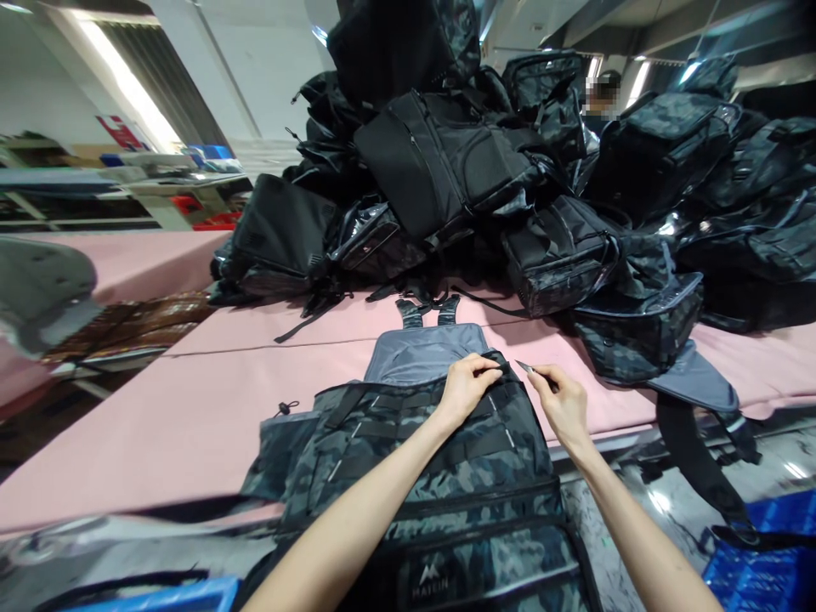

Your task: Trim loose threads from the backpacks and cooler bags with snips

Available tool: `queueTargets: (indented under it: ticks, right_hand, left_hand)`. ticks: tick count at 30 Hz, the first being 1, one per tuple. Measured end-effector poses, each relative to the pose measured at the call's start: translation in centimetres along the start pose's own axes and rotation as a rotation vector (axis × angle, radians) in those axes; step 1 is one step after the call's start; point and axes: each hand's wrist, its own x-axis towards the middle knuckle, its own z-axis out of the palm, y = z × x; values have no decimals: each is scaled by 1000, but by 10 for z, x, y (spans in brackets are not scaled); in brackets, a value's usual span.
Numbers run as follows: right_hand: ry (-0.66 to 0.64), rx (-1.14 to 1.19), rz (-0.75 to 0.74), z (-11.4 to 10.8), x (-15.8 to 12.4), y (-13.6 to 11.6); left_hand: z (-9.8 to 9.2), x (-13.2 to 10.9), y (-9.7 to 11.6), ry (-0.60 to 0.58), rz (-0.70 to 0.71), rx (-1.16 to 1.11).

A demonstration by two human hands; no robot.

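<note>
One backpack (472, 467) overhangs the table's (159, 416) near edge, top pinched in my left fingers (488, 364). Beside it, my right fingers (541, 379) grip a pointed tool (524, 366).

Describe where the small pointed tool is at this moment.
In the head view, the small pointed tool is right of centre, held in the right hand, its tip near the upper right corner of the camouflage backpack.

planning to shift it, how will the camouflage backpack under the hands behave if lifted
The camouflage backpack probably flexes; its fabric looks soft. The gray flap, lying open, may swing loose. The backpack overhangs the pink table, so it could slide.
</note>
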Motion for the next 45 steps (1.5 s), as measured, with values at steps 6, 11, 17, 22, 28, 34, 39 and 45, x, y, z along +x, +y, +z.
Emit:
queueTargets:
  ticks: [6, 11, 17, 22, 28, 34, 39, 45]
  right_hand:
    - [12, -84, -113, -3, 0, 1]
    - [23, 13, -48, -2, -3, 4]
    - [61, -134, -212, -2, -3, 6]
    - [57, -185, -292, -5, -2, 5]
    - [-49, -43, -295, -7, 7, 0]
    - [-13, 374, 13, -5, 10, 3]
    - [-22, -21, -266, -8, 5, 2]
    - [-30, -206, -415, -13, 6, -2]
  left_hand:
    - [5, -3, 0, 36, 87, 8]
    - [5, -4, -3, 46, 133, 32]
    - [4, -4, 0, 36, 131, 9]
    - [3, -4, -1, 17, 141, 0]
    - [-1, -1, -2, -86, 121, -64]
    - [-5, 1, -1, -88, -13, -109]
    - [-5, 1, 1, -98, 7, -56]
    - [-5, 0, 1, -75, 105, 27]
